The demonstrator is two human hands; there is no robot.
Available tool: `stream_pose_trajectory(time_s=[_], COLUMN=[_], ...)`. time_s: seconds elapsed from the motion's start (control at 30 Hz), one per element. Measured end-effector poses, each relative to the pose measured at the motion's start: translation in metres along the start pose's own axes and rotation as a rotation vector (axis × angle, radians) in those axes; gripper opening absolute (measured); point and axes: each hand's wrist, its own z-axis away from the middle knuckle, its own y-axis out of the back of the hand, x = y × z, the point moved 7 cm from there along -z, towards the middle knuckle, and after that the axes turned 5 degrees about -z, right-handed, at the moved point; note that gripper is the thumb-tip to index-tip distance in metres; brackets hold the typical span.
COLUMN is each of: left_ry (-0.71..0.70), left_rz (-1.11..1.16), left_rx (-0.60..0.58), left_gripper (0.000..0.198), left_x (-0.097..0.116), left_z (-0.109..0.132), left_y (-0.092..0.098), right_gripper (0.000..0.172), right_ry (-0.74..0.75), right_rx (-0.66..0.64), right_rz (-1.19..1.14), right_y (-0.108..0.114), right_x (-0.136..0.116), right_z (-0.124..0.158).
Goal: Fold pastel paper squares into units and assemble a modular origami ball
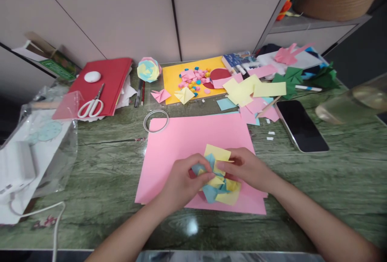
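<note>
A folded paper piece (217, 185) in yellow and light blue is held over the pink paper sheets (193, 137). On its left side, my left hand (189, 179) pinches a fold between thumb and forefinger. My right hand (246, 167) grips the piece's upper right, fingers bent around a yellow flap; part of that grip is hidden behind the paper. Beyond the sheets lie a small pink folded piece (161, 95) and a pale yellow one (184, 94). A round paper ball (149, 69) of pink, yellow and blue stands farther back.
Scissors (92, 105) rest on a red folder (102, 72) at the left, and a bangle (156, 121) overlaps the sheets' corner. To the right are a phone (302, 127), loose paper strips (269, 89) and a clear container (353, 102). A white cable (57, 221) hangs over the front edge.
</note>
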Motion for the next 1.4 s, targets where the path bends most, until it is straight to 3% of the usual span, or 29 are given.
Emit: stream_pose_trajectory(time_s=[0.17, 0.5, 0.67, 0.93, 1.23, 1.4], left_ry=[0.011, 0.034, 0.022, 0.008, 0.072, 0.073], left_rz=[0.073, 0.182, 0.180, 0.252, 0.331, 0.294], left_rx=[0.030, 0.117, 0.191, 0.112, 0.004, 0.056], left_gripper=[0.014, 0.012, 0.015, 0.023, 0.043, 0.037], left_x=[-0.002, -0.011, -0.012, -0.009, -0.013, -0.013], left_z=[0.000, 0.002, 0.002, -0.004, -0.004, -0.003], left_y=[0.004, 0.003, 0.004, 0.001, -0.006, -0.003], right_gripper=[0.028, 0.020, 0.021, 0.024, 0.033, 0.030], right_ry=[0.070, 0.153, 0.160, 0.140, 0.154, 0.231], right_rx=[-0.038, 0.107, 0.147, 0.067, 0.145, 0.188], right_rz=[-0.040, 0.414, 0.450, 0.196, 0.293, 0.399], right_y=[-0.004, -0.004, -0.004, -0.001, 0.002, -0.001], right_x=[-0.008, -0.013, -0.015, -0.008, -0.005, -0.010], right_z=[0.002, 0.000, -0.001, -0.006, -0.004, -0.003])
